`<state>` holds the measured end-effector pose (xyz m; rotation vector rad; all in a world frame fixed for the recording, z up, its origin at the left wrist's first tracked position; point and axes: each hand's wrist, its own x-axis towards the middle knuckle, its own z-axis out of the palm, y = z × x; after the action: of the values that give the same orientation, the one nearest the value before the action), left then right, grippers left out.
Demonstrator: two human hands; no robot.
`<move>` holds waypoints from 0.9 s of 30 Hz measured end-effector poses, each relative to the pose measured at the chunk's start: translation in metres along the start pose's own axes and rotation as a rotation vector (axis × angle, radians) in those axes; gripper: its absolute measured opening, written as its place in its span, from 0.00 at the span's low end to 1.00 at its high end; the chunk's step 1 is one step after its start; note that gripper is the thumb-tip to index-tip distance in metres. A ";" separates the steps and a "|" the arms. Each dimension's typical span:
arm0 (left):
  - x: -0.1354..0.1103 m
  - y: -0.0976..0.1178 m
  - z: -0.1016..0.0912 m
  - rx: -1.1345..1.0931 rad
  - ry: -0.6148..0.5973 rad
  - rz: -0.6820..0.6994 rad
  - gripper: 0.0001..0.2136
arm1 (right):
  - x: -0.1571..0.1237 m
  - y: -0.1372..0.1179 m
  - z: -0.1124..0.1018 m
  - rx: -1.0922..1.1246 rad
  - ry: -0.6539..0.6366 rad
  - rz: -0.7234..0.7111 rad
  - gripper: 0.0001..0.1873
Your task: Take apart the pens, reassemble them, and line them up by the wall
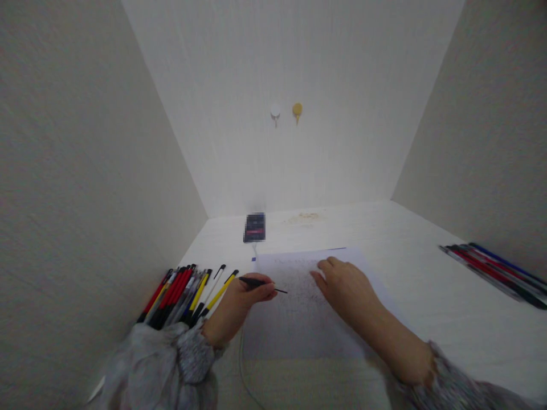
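My left hand (256, 291) is closed in a pinch on a dark pen (252, 281). A thin dark end of it pokes out past my fingertips toward the right, over the sheet of paper (294, 336). Faint writing or marks cover the upper part of this sheet, too blurred to read. On the paper's upper right rests my right hand (342, 279), with thumb and fingers apart and slightly bent. Nothing shows in it. Just left of my left hand lies a row of pens (183, 290) with red, yellow, white, grey and black barrels, partly covered by my sleeve.
A phone-like dark device (254, 228), blurred out, stands near the back wall with a white cable (243, 364) nearby. More pens (496, 273) lie by the right wall. Two hooks, one white (276, 111) and one yellow (297, 109), are on the back wall.
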<state>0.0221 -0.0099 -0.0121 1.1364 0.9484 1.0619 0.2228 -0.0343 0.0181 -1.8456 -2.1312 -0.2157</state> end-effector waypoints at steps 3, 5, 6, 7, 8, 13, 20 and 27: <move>0.001 0.001 0.002 -0.026 0.024 -0.031 0.06 | 0.002 0.033 0.005 -0.231 -0.104 0.108 0.13; 0.001 0.001 0.003 -0.044 0.029 -0.027 0.06 | 0.001 0.049 0.011 -0.256 -0.197 0.164 0.12; 0.000 0.002 0.003 -0.051 0.030 -0.024 0.06 | 0.000 0.054 0.013 -0.256 -0.226 0.172 0.12; 0.000 0.002 0.003 -0.057 0.033 -0.021 0.06 | -0.001 0.056 0.015 -0.254 -0.240 0.171 0.11; -0.001 0.003 0.004 -0.061 0.037 -0.016 0.06 | -0.002 0.057 0.017 -0.249 -0.244 0.165 0.11; -0.004 0.007 0.006 -0.078 0.046 -0.009 0.06 | -0.004 0.038 0.009 -0.048 -0.209 0.118 0.10; -0.005 0.008 0.009 -0.093 0.062 0.000 0.07 | -0.007 0.000 -0.003 0.488 -0.163 -0.226 0.09; -0.003 0.004 0.003 -0.070 -0.005 0.020 0.06 | -0.010 -0.012 -0.001 0.547 -0.147 -0.290 0.09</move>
<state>0.0240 -0.0132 -0.0074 1.0925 0.8917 1.0994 0.2125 -0.0461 0.0162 -1.2739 -2.2533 0.4147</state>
